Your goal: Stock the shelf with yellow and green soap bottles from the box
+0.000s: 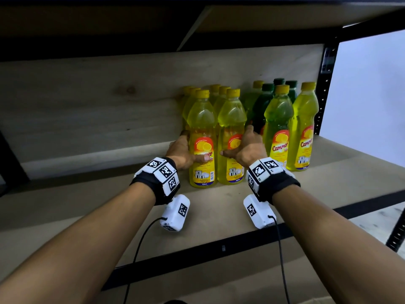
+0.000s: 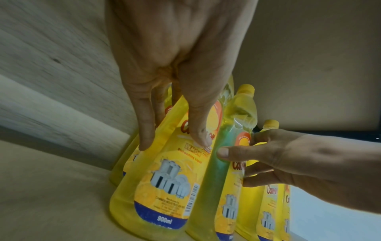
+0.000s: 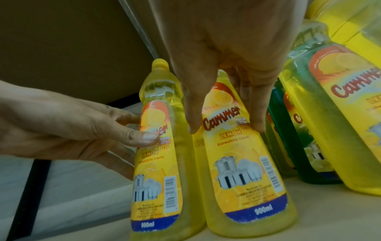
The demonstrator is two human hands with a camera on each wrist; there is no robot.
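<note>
Two yellow soap bottles stand side by side on the shelf board (image 1: 87, 205), in front of the other stock. My left hand (image 1: 186, 150) grips the left bottle (image 1: 201, 137) at label height, thumb across the front and fingers round its left side. My right hand (image 1: 241, 143) holds the right bottle (image 1: 231, 128) the same way from its right side. In the left wrist view my left hand (image 2: 173, 143) is round the left bottle (image 2: 164, 187). The right wrist view has my right hand (image 3: 224, 128) straddling the right bottle (image 3: 243, 171).
Behind the two held bottles stand more yellow bottles (image 1: 215, 93). To their right are green bottles (image 1: 266, 99) and two yellow-capped ones (image 1: 304, 128) at the front. A wooden back panel (image 1: 87, 102), a black upright post (image 1: 326, 84) and an upper shelf (image 1: 131, 25) enclose the bay.
</note>
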